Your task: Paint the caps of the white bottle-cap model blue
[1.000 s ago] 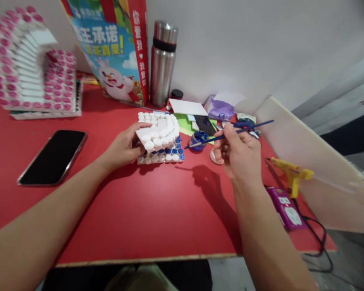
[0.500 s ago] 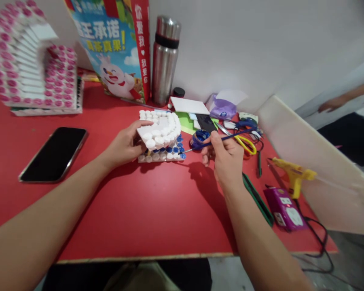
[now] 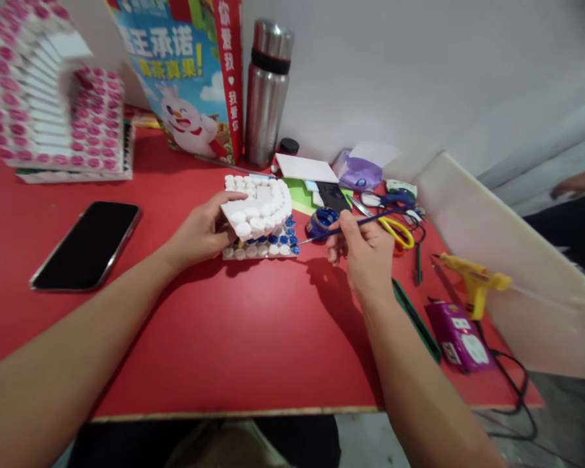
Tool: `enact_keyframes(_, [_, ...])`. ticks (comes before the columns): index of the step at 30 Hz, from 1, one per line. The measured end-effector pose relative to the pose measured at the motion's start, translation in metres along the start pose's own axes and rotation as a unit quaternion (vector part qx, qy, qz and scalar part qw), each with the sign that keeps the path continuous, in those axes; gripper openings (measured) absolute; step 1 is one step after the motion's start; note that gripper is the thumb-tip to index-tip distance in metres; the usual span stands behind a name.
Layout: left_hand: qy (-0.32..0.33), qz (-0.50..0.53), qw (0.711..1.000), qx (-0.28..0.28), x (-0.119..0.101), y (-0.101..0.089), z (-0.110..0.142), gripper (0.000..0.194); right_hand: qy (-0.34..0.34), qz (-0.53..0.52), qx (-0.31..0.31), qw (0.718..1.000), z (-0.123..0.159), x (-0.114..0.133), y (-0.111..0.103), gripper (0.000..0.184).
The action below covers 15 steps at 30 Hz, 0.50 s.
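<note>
My left hand [image 3: 207, 227] grips the left side of a small white craft model [image 3: 259, 218] covered in rows of round knobs. Some knobs on its lower base are painted blue; the upper curved part is white. Between the thumb and fingers of my right hand [image 3: 365, 250] is a slim blue paintbrush [image 3: 335, 230]. Its tip touches or nearly touches a blue knob at the base's front right corner. An open jar of blue paint [image 3: 322, 221] stands just behind the brush. The fingers of my left hand are partly hidden behind the model.
A phone [image 3: 88, 247] lies at left, before a pink-knobbed model [image 3: 29, 97]. Behind stand a printed bag [image 3: 190, 84] and a steel flask [image 3: 268, 94]. Yellow-handled scissors [image 3: 397, 233], a yellow glue gun [image 3: 475, 279] and a purple box [image 3: 458, 335] are at right. A person's hand [image 3: 578, 182] shows beyond the partition.
The brush tip has moved slightly right, onto or close to the corner knob. My left hand keeps its hold. Beyond the partition, the other person's hand has shifted right.
</note>
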<state>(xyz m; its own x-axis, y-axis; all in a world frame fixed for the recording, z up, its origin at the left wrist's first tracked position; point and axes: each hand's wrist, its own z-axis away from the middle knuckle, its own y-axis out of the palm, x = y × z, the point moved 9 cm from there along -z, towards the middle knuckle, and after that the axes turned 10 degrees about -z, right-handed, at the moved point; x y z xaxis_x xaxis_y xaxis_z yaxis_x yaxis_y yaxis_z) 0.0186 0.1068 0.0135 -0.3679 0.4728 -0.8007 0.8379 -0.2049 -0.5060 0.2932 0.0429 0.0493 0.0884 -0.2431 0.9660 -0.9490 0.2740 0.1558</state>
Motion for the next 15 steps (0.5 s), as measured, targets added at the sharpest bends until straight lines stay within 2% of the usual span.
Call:
enact_keyframes(3, [-0.002, -0.013, 1.000, 0.001, 0.001, -0.001, 0.000, 0.066, -0.003, -0.003, -0.015, 1.000, 0.001, 0.003, -0.002, 0.046])
enact_keyframes(9, [-0.006, -0.023, 1.000, 0.000, 0.003, -0.002, 0.000, 0.066, 0.010, 0.012, 0.031, 0.999, 0.006, -0.004, 0.012, 0.045])
enact_keyframes(15, [-0.005, -0.020, 1.000, -0.002, 0.001, -0.002, 0.000, 0.066, -0.011, 0.014, -0.018, 1.000, 0.001, 0.003, -0.003, 0.046])
